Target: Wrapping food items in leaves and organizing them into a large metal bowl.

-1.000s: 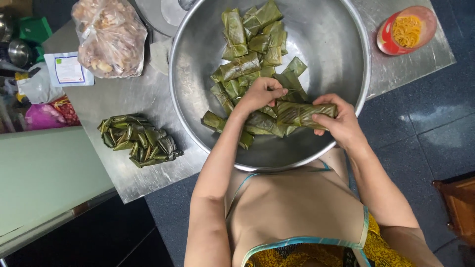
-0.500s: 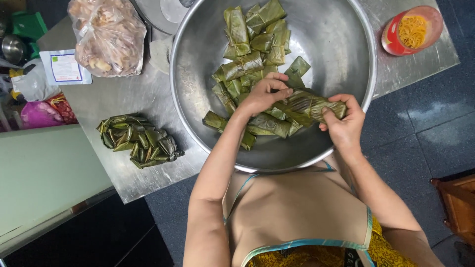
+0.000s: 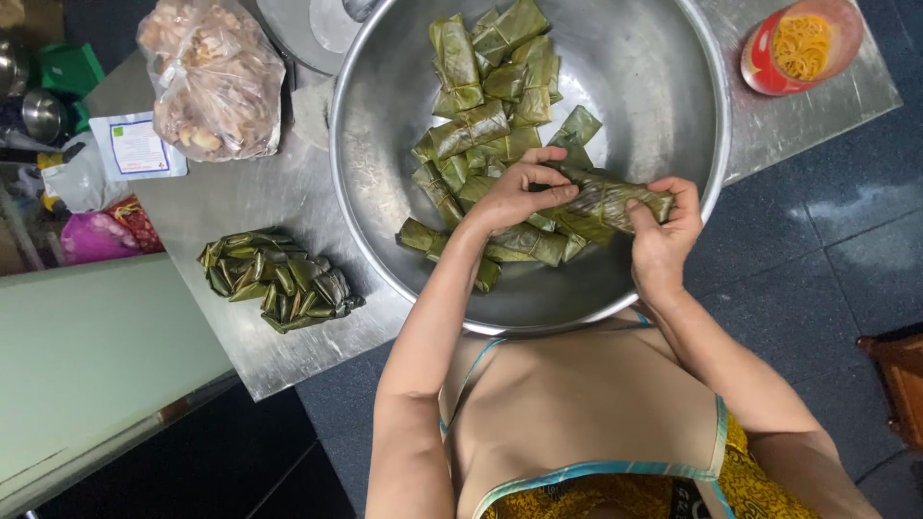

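Note:
A large steel bowl (image 3: 654, 86) on a metal table holds several green leaf-wrapped parcels (image 3: 481, 86). Both hands hold one long leaf-wrapped parcel (image 3: 608, 200) over the bowl's near side. My left hand (image 3: 514, 192) pinches its left end with curled fingers. My right hand (image 3: 666, 235) grips its right end. Other parcels lie under and behind the held one.
A tied bundle of leaf parcels (image 3: 279, 279) lies on the steel table (image 3: 240, 197) left of the bowl. A clear bag of pale food (image 3: 207, 82) sits at the back left. A red cup of yellow rubber bands (image 3: 800, 43) stands at the back right. Dark floor lies to the right.
Both hands have lifted the held parcel slightly and shifted it right; the left fingers have tightened on its end.

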